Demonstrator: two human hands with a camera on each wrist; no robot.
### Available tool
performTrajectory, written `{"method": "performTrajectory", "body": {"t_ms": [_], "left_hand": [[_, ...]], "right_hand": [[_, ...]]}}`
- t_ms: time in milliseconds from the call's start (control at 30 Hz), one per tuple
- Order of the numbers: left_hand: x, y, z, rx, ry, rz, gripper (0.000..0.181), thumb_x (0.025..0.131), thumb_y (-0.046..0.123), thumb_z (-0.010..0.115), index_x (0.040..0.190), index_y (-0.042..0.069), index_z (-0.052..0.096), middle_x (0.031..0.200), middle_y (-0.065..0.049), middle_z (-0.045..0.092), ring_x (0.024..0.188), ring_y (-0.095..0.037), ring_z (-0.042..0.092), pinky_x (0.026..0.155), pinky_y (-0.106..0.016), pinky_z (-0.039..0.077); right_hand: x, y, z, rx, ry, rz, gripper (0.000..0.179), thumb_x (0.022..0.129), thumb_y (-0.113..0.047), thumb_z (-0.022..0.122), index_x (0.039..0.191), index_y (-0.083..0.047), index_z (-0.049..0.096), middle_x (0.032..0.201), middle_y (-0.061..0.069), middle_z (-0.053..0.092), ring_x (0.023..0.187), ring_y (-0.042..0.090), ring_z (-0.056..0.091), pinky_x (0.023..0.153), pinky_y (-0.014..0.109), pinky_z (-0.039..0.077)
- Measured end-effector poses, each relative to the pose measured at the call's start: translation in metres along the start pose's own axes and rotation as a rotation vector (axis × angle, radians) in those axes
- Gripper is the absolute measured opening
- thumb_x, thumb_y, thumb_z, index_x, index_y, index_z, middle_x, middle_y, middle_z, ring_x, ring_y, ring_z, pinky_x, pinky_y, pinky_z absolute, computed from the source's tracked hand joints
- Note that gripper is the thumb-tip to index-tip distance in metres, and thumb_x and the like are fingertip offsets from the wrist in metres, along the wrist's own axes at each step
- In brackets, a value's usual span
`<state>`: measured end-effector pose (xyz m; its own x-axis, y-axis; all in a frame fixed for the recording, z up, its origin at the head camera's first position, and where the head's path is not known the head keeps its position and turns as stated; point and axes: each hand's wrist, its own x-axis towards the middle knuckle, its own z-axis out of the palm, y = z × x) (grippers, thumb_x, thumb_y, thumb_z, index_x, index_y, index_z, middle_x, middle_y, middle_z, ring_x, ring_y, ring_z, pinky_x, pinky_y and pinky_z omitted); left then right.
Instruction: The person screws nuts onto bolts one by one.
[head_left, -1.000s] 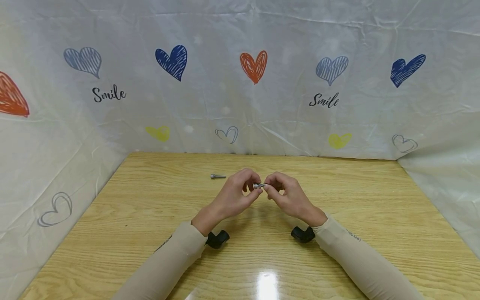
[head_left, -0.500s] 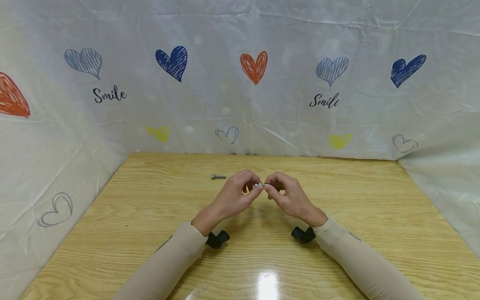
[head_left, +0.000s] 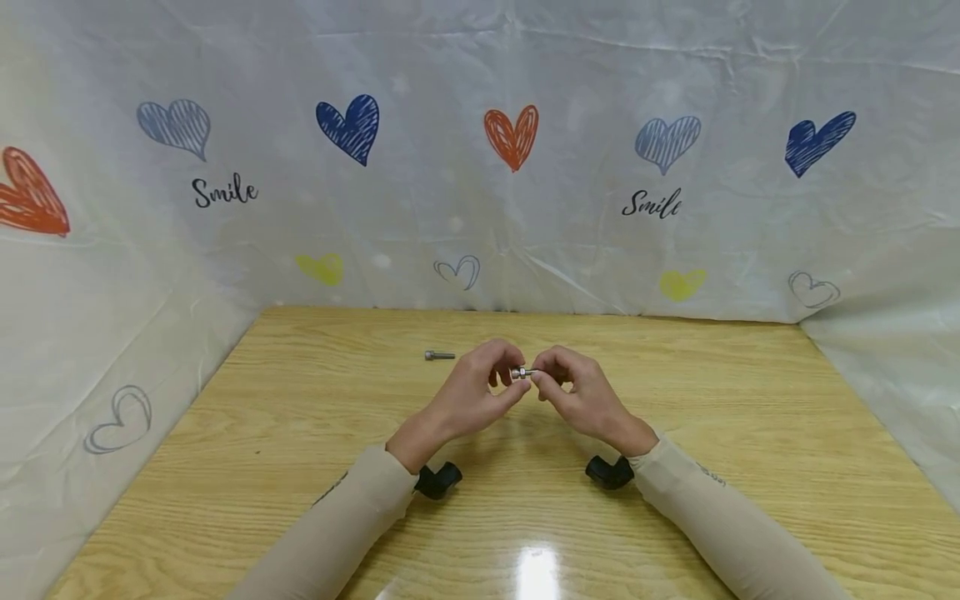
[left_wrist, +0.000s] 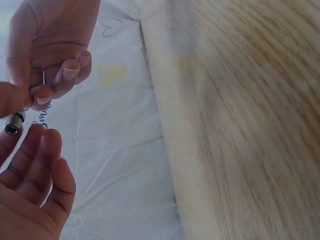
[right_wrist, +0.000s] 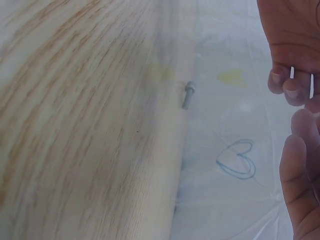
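Note:
Between my two hands, above the table, is a silver socket-head bolt lying roughly level, with a nut on its shank close to the head. My left hand holds the head end between thumb and fingers, the thumb tip just below the nut. The right hand pinches the threaded end with thumb and index finger. In the left wrist view the hex recess in the bolt head faces the camera. Fingers hide part of the shank. A second bolt lies on the table, beyond my left hand.
The wooden table runs back to a pale cloth printed with hearts and words. Cloth also hangs at both sides. Black wrist mounts sit under each forearm. In the right wrist view the loose bolt lies near the table's far edge.
My left thumb has slid down off the nut, so the nut and head show again. Both hands stay in nearly the same place; the view has shifted slightly.

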<state>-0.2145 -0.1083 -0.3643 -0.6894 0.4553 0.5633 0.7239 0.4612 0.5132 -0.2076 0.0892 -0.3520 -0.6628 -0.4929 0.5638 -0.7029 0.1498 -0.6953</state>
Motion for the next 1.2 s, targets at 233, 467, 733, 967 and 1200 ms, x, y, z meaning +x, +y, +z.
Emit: {"method": "performTrajectory", "body": {"t_ms": [233,467,733,967,1200], "left_hand": [[0.0011,-0.0002,0.0007,0.0,0.013,0.039,0.012,0.089,0.007,0.066,0.096,0.012,0.056,0.086,0.004,0.055,0.071,-0.013,0.053,0.06,-0.027,0.044],[-0.0001,-0.0004,-0.0004,0.012,0.002,0.019,0.007,0.093,0.014,0.063,0.096,0.013,0.057,0.087,0.004,0.055,0.072,-0.011,0.053,0.061,-0.026,0.044],[-0.0009,-0.0004,0.0001,0.004,-0.008,-0.012,0.006,0.097,0.018,0.058,0.095,0.013,0.06,0.088,0.004,0.055,0.074,-0.013,0.053,0.063,-0.029,0.045],[-0.0012,-0.0007,0.0009,0.011,-0.011,-0.051,0.011,0.099,0.021,0.054,0.094,0.015,0.063,0.088,0.005,0.055,0.074,-0.007,0.05,0.063,-0.027,0.044],[-0.0008,-0.0016,0.0013,0.001,-0.002,-0.039,0.01,0.098,0.023,0.056,0.098,0.015,0.062,0.09,0.005,0.057,0.074,-0.006,0.05,0.063,-0.027,0.045]], "right_hand": [[-0.0006,-0.0003,-0.0002,-0.005,-0.001,0.0,0.005,0.094,0.004,0.055,0.093,0.003,0.059,0.079,0.004,0.059,0.062,0.012,0.056,0.053,0.028,0.046],[-0.0001,0.0012,0.0007,-0.006,-0.005,-0.004,0.005,0.094,0.005,0.054,0.094,0.002,0.059,0.08,0.006,0.06,0.063,0.013,0.057,0.055,0.028,0.048],[-0.0012,0.0008,0.0005,-0.009,-0.005,0.017,0.006,0.096,0.002,0.053,0.095,0.003,0.059,0.08,0.004,0.06,0.064,0.019,0.058,0.058,0.029,0.049],[-0.0013,0.0013,0.0,-0.011,-0.002,0.009,0.006,0.095,0.002,0.054,0.094,-0.001,0.059,0.08,0.004,0.059,0.063,0.012,0.056,0.055,0.029,0.048],[-0.0013,0.0022,0.0,-0.007,-0.003,-0.011,0.005,0.095,0.003,0.054,0.094,0.003,0.059,0.078,0.005,0.058,0.062,0.012,0.057,0.054,0.028,0.048]]}}
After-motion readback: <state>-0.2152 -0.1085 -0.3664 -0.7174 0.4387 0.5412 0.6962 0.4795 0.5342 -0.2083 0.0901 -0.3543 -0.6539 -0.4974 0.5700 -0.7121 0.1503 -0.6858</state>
